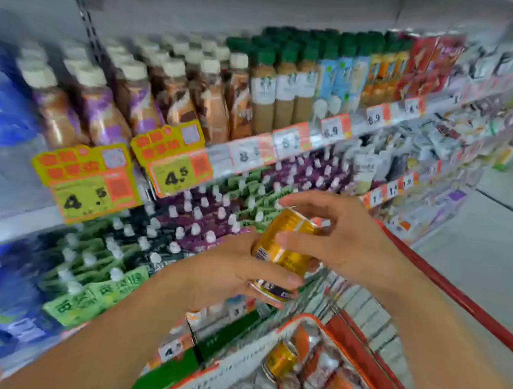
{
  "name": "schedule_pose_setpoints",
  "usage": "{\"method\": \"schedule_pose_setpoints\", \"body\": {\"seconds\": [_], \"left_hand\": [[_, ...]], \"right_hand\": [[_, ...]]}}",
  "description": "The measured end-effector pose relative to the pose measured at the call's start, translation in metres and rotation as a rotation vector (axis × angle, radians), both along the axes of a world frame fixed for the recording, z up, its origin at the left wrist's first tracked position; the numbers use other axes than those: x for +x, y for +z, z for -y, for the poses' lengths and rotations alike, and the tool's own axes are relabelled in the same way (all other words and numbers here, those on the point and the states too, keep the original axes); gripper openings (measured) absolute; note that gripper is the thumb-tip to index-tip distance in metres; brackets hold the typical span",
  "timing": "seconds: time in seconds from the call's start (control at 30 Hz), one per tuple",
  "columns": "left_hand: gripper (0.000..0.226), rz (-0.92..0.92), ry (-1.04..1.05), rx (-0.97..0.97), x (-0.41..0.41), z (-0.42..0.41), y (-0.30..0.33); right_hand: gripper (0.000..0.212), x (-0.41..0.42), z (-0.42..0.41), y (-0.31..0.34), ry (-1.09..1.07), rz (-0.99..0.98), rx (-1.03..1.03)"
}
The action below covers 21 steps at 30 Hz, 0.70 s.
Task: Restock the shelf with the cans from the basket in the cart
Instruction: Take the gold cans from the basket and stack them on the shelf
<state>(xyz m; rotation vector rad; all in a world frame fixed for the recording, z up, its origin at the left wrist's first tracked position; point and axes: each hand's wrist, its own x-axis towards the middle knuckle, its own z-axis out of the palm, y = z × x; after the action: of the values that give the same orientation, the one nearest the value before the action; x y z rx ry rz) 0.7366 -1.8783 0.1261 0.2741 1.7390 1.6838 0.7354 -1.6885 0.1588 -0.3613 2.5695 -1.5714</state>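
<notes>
Above cart, near shelf: left hand (231, 272) wraps gold can (283, 253) low; right hand (347, 239) pinches top. Rigid, smooth, likely slippery; grip mid-body.

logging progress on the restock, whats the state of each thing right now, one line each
yellow can: tilted, held in the air above the cart, not yet on a shelf
left hand: grips the can's lower part
right hand: fingers on the can's top end
basket: in the cart, still full of cans
second yellow can: still lying in the basket
bottle shelf: stocked, bottles upright
pouch shelf: stocked with spouted pouches
</notes>
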Motion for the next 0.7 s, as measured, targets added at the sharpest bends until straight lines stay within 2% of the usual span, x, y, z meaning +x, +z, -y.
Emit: {"method": "schedule_pose_setpoints", "body": {"seconds": [0.03, 0.07, 0.1, 0.13, 0.17, 0.23, 0.27, 0.37, 0.4, 0.47, 0.5, 0.57, 0.63, 0.7], "left_hand": [[0.033, 0.072, 0.053, 0.082, 0.004, 0.014, 0.027], [0.047, 0.112, 0.098, 0.170, 0.009, 0.025, 0.048], [0.067, 0.106, 0.128, 0.249, 0.014, 0.034, 0.070], [0.074, 0.056, 0.172, 0.279, 0.019, 0.043, 0.089], [0.063, -0.037, 0.246, 0.268, 0.024, 0.048, 0.108], [0.039, -0.257, 0.429, 0.204, 0.026, 0.056, 0.141], [0.037, -0.390, 0.530, 0.146, 0.027, 0.059, 0.156], [0.054, -0.764, 0.851, -0.111, 0.028, 0.077, 0.193], [0.054, -0.843, 0.943, -0.208, 0.030, 0.082, 0.203], [0.051, -0.950, 1.012, -0.257, 0.035, 0.091, 0.222], [0.052, -0.953, 1.013, -0.267, 0.037, 0.095, 0.229], [0.056, -0.793, 0.971, -0.156, 0.037, 0.108, 0.244], [0.052, -0.598, 0.782, 0.067, 0.034, 0.126, 0.264], [0.035, -0.526, 0.591, 0.192, 0.032, 0.142, 0.285]], "right_hand": [[0.051, -0.003, 0.008, 0.027, 0.089, -0.025, -0.037], [0.051, -0.006, 0.016, 0.049, 0.159, -0.031, -0.087], [0.052, -0.008, 0.026, 0.071, 0.224, -0.038, -0.155], [0.053, -0.010, 0.036, 0.089, 0.280, -0.050, -0.218], [0.051, -0.011, 0.048, 0.106, 0.303, -0.070, -0.272], [0.048, -0.011, 0.073, 0.136, 0.272, -0.116, -0.341], [0.051, -0.010, 0.086, 0.148, 0.242, -0.129, -0.367], [0.077, -0.002, 0.131, 0.181, 0.158, -0.237, -0.363], [0.079, 0.000, 0.146, 0.189, 0.117, -0.292, -0.368], [0.073, 0.004, 0.171, 0.205, 0.032, -0.380, -0.424], [0.068, 0.005, 0.180, 0.214, 0.016, -0.389, -0.467], [0.061, 0.001, 0.188, 0.227, 0.071, -0.338, -0.552], [0.053, -0.006, 0.189, 0.240, 0.185, -0.254, -0.628], [0.042, -0.015, 0.190, 0.253, 0.252, -0.218, -0.638]]}}
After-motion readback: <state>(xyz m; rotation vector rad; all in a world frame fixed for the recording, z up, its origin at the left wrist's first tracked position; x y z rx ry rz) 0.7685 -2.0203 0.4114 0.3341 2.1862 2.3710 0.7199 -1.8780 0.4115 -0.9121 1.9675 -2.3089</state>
